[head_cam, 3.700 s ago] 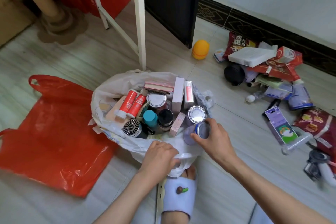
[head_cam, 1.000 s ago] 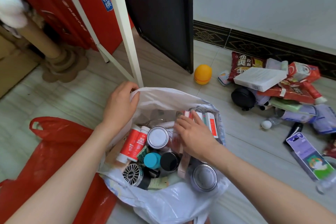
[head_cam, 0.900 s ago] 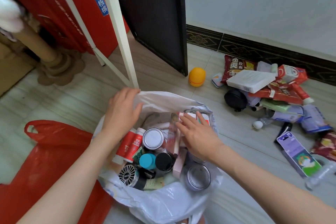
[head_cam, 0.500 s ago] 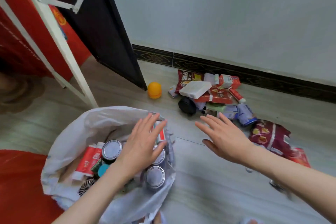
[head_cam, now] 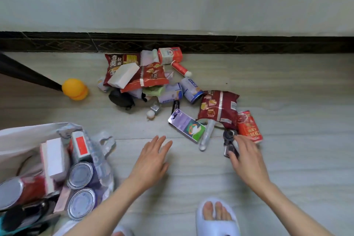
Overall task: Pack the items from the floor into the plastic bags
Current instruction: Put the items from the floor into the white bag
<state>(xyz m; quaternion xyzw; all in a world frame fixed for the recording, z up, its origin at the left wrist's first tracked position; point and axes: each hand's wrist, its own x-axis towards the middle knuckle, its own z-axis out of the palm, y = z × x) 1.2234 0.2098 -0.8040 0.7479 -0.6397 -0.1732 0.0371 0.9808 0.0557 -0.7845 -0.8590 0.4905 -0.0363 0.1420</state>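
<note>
A white plastic bag point(head_cam: 23, 136) stands at the lower left, filled with tins point(head_cam: 81, 175), boxes point(head_cam: 54, 159) and tubes. The loose pile lies by the wall: snack packets point(head_cam: 151, 75), a white box point(head_cam: 124, 74), a purple card pack point(head_cam: 186, 125), a dark red crisp bag point(head_cam: 218, 109), a red can point(head_cam: 249, 126) and a clear tube point(head_cam: 206, 136). My left hand point(head_cam: 153, 159) hovers flat over the bare floor, fingers spread, holding nothing. My right hand point(head_cam: 246, 158) reaches onto a small dark gadget point(head_cam: 229, 140), fingers lying over it, thumb beside it.
An orange ball-shaped thing point(head_cam: 75, 89) sits by a dark door edge point(head_cam: 28, 74) at the left. A dark patterned skirting point(head_cam: 191, 44) runs along the wall behind the pile. My slippered foot point(head_cam: 217, 216) is at the bottom, right of centre.
Both hands left the white bag and swung right toward the pile. My right hand came down onto the small dark gadget; my left hand now hovers over the floor.
</note>
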